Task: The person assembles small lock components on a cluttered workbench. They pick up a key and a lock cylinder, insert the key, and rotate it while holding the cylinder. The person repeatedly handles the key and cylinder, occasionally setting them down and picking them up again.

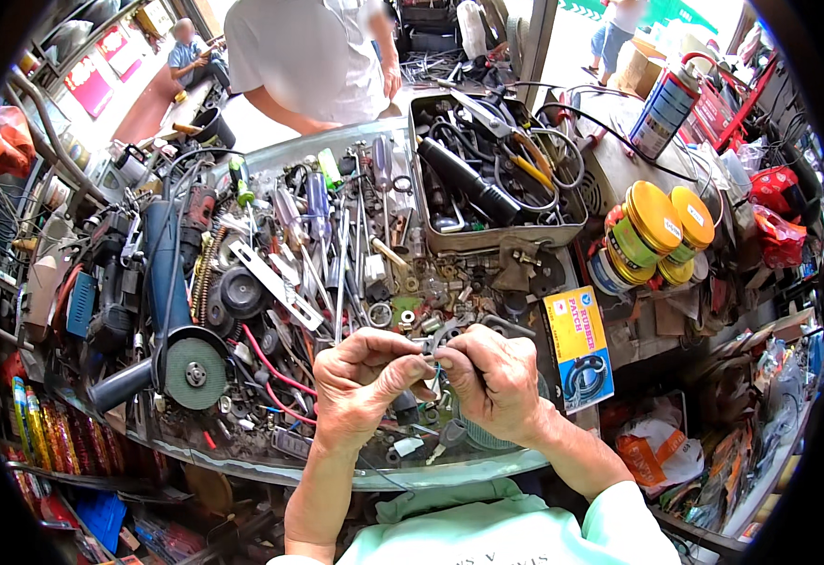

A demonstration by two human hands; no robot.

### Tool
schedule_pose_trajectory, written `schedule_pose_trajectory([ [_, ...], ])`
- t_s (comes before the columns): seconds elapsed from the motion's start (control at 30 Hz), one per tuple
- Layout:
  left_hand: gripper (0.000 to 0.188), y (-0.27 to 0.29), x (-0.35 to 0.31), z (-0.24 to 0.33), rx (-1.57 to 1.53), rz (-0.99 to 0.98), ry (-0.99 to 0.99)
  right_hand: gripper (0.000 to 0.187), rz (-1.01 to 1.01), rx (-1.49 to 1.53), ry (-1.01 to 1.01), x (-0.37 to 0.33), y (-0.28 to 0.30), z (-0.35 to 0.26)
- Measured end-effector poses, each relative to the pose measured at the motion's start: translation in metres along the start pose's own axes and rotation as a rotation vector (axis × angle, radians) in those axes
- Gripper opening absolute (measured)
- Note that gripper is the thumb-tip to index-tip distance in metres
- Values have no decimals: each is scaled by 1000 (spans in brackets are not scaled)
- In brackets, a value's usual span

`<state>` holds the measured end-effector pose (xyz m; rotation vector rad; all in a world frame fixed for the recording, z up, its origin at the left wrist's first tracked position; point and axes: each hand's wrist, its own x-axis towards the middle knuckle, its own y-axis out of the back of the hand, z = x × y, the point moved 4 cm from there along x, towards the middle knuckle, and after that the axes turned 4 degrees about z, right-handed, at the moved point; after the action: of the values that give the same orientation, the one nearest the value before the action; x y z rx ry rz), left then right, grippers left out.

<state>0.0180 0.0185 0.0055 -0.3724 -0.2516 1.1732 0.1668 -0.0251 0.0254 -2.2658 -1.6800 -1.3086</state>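
Above the near part of a cluttered glass-topped bench (336,477), my two hands meet at the fingertips. A small grey metal part (446,334), partly ring-shaped, is pinched between them; the fingers cover much of it, so its kind cannot be made out. My left hand (363,384) is closed on its left side with thumb and forefinger. My right hand (499,384) closes on its right side in a like pinch. Beneath the hands lie loose small metal parts, a metal ring (380,314) and a key (437,454).
An angle grinder (169,273) lies on the left, beside screwdrivers (318,202). At the back, a metal tray (515,235) holds pliers and a black torch. On the right are a yellow-blue box (576,344), yellow-lidded cans (655,218) and a spray can (664,108). A person (308,66) stands across the bench.
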Motion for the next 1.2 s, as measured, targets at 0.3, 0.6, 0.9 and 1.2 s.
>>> schedule_pose_trajectory([
  [0.3,38,9,0,-3,198,100,175,18,21,17,69,-1,-3,-5],
  [0.6,17,5,4,5,122,149,-87,9,107,48,40,4,6,-2],
  [0.9,18,6,8,9,848,353,-426,8,324,44,-160,7,24,11],
  [1.2,14,-18,40,8,1358,59,-469,10,353,14,-175,7,28,23],
])
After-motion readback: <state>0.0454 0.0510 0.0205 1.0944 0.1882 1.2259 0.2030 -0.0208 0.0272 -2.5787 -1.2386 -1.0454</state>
